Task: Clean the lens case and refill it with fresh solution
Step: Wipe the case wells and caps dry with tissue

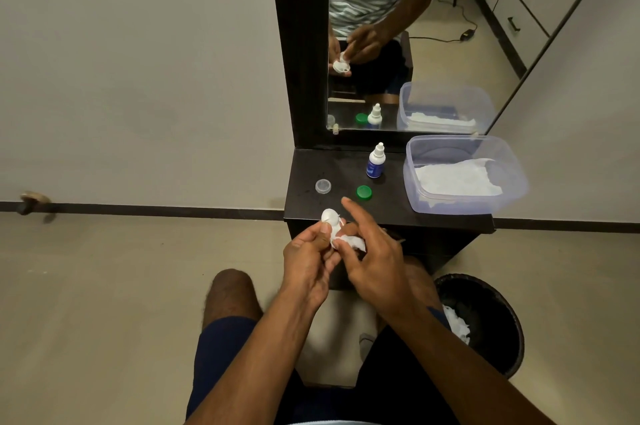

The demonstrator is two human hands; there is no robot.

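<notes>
Fingers of your left hand [308, 251] are pinching the white lens case [329, 218], holding it just over the near edge of the black counter [346, 206]. Your right hand [370, 251] is pressing a crumpled white tissue [349, 241] against the case, its lower fingers curling around the tissue while the index finger is sticking out straight toward the counter. Beyond your hands, a green cap [364, 192] is lying on the counter, and a clear cap [323, 186] is sitting to its left, well apart from it. Behind the green cap, a small white solution bottle [375, 161] with a blue label is standing upright, its nozzle cap on. To the right of the bottle, a clear plastic container [415, 164] is holding white tissues. A mirror [433, 43] in a black frame is rising behind the counter, reflecting your hands and the items. Down on the floor to your right, a black bin [498, 300] is holding some crumpled white tissue.
</notes>
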